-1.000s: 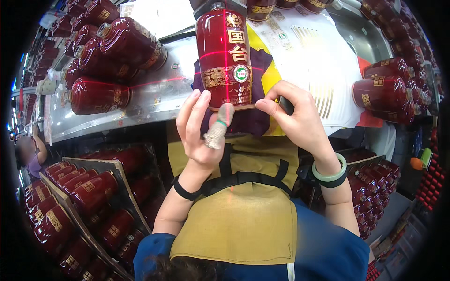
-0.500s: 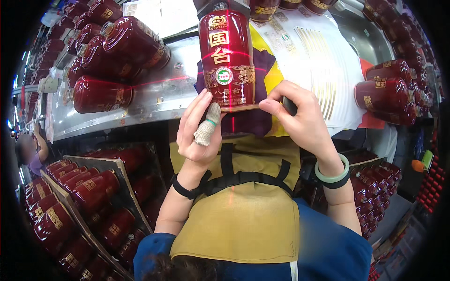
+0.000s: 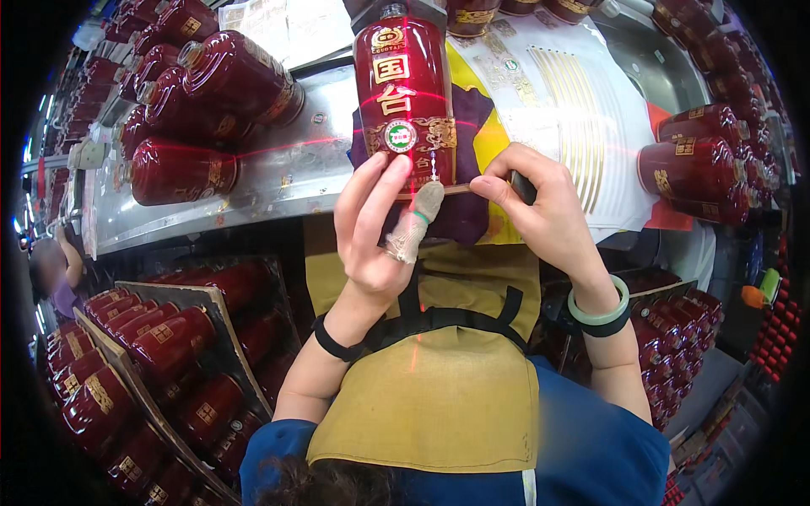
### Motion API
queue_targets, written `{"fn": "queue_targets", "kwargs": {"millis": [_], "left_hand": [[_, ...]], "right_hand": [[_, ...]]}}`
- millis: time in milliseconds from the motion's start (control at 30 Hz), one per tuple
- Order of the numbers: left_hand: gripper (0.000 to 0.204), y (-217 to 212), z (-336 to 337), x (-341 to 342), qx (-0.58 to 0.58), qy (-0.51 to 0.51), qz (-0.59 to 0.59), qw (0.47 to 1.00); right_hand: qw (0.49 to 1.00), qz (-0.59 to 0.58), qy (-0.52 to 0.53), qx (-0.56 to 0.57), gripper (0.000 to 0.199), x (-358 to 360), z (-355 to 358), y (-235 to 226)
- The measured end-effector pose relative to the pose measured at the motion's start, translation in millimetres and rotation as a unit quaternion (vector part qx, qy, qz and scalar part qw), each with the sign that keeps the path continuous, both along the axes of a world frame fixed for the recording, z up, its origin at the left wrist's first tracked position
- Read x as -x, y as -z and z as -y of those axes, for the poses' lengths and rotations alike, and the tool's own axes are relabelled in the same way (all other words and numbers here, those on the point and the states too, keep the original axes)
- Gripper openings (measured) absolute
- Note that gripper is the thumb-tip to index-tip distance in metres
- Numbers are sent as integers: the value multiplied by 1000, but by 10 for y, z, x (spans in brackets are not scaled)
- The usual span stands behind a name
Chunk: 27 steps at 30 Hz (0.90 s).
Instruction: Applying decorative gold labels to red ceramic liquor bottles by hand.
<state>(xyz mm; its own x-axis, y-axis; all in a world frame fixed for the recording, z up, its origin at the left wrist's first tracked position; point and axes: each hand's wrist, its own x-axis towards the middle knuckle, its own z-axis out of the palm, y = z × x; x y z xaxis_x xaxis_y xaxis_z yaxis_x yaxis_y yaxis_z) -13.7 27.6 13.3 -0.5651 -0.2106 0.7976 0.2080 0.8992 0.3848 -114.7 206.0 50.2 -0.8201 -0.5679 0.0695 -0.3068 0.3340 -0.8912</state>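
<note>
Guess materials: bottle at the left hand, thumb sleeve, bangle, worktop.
Bottle: likely glass, glossy; bright highlights on dark red.
Thumb sleeve: probably knit fabric, matte; beige, ribbed-looking, greyed tip.
Bangle: smooth, pale green; stone, glass or plastic, can't tell.
Worktop: probably stainless steel, satin; silvery grey, diffuse reflections.

At the near edge of the metal table point(image 3: 291, 190), the left hand point(image 3: 375, 228) hides part of the bottom of the big red bottle point(image 3: 405, 84). A cloth cover point(image 3: 430, 201) hides its thumb tip. The right hand point(image 3: 540, 202) covers one end of the thin strip point(image 3: 458, 190) and much of a dark tool point(image 3: 525, 187), so its kind cannot be told. By the table's far edge, the back bottles point(image 3: 471, 17) are cut off. Beyond its left end, another person's point(image 3: 66, 291) head is blurred. The wearer's hair point(image 3: 329, 487) is cut off below.
</note>
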Motion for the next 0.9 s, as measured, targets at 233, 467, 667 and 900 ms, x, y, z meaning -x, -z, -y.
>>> {"fn": "queue_targets", "kwargs": {"millis": [233, 467, 667, 900], "left_hand": [[51, 292, 154, -69, -167, 62, -11, 984], [50, 242, 177, -112, -54, 66, 8, 996], [49, 278, 107, -124, -223, 103, 0, 969], [51, 246, 123, -94, -96, 62, -1, 993]], "right_hand": [[1000, 6, -7, 11, 22, -20, 66, -55], [1000, 0, -2, 0, 22, -19, 24, -54], [999, -6, -17, 39, 20, -97, 28, -258], [1000, -30, 0, -4, 22, -57, -24, -166]]}}
